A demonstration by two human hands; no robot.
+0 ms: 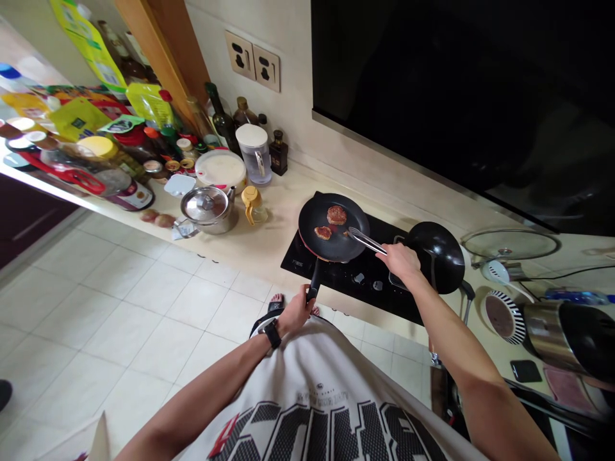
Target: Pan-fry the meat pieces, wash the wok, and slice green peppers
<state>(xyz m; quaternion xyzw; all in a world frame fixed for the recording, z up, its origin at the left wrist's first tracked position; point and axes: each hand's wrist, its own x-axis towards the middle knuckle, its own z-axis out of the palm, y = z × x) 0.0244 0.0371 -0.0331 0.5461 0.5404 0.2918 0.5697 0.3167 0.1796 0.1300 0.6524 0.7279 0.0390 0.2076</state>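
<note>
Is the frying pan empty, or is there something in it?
Not empty: the frying pan holds a larger browned piece of food and a smaller one, with bare dark surface around them.

This is a kitchen, apparently a home one, shown by the black hob (368,280), frying pan (338,238) and wok (439,256), the steel kettle (207,208), and the bottles (222,121) and jars (125,160) crowding one end of the pale worktop (269,246).

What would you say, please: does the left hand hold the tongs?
No: the left hand grips the pan handle, the right hand the tongs.
</note>
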